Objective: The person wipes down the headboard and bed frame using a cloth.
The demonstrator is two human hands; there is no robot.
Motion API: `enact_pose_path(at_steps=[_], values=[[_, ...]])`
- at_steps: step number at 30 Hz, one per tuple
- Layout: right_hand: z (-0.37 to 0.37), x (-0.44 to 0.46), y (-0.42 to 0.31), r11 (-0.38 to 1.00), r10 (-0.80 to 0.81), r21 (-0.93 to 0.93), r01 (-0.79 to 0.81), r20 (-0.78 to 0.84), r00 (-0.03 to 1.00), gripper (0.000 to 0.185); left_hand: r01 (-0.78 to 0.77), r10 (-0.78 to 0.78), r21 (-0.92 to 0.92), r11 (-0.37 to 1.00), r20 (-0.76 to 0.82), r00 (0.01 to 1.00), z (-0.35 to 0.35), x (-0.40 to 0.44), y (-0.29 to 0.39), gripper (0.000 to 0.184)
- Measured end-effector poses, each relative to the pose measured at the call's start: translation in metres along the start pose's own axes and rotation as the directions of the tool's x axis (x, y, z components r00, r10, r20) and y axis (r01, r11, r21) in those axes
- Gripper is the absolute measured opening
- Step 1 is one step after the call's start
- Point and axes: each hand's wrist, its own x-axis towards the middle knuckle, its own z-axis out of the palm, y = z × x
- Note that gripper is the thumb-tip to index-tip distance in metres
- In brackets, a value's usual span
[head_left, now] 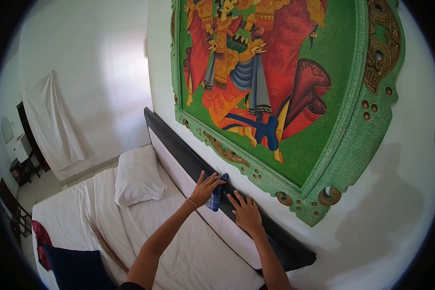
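Observation:
My left hand [205,191] presses a blue checked cloth [213,200] against the top of the headboard. Part of the cloth lies hidden under its fingers. To the right, my right hand [248,215] rests on the same dark top rail of the headboard [179,153], its fingers spread and nothing in them. The headboard runs along the wall, dark along its top and pale below.
A large painting in a carved green frame [340,159] hangs just above the headboard. On the bed's white sheet [179,246] are a white pillow [137,176], a stick broom [104,239], a dark blue cushion [77,268] and a dark red cloth [41,241].

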Motion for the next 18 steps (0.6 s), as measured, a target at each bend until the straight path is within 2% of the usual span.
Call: enact_pose_path(at_steps=[5,7,9,12,14,15,18], values=[[-0.002,0.000,-0.001,0.999,-0.010,-0.049,0.011,0.009,1.000,0.073,0.131,-0.131,0.029,0.991,-0.017,0.991,0.009,0.008,-0.037,0.054],[-0.004,0.001,-0.001,0.999,-0.008,-0.049,0.009,0.021,1.000,0.073,0.217,-0.215,0.014,0.976,-0.082,0.973,0.009,0.012,-0.044,0.049],[-0.004,0.001,0.000,0.999,-0.007,-0.044,0.009,0.036,0.999,0.073,0.250,-0.249,0.020,0.968,-0.059,0.967,0.012,0.013,-0.044,0.044],[-0.002,0.001,-0.001,1.000,-0.008,-0.018,0.009,0.027,1.000,0.073,0.234,-0.230,0.051,0.971,-0.076,0.970,0.015,0.010,-0.036,0.042],[-0.003,0.002,-0.001,1.000,0.004,-0.015,-0.003,0.044,0.999,0.074,0.103,-0.101,0.074,0.992,-0.032,0.994,0.013,0.008,-0.027,0.043],[-0.004,0.002,-0.001,1.000,0.001,-0.013,0.000,0.042,0.999,0.074,0.104,-0.102,0.077,0.992,-0.033,0.994,0.011,0.006,-0.021,0.043],[-0.005,0.002,-0.001,1.000,0.000,-0.008,0.000,0.055,0.998,0.074,-0.085,0.087,0.089,0.992,-0.019,0.996,0.001,0.006,-0.006,0.051]])
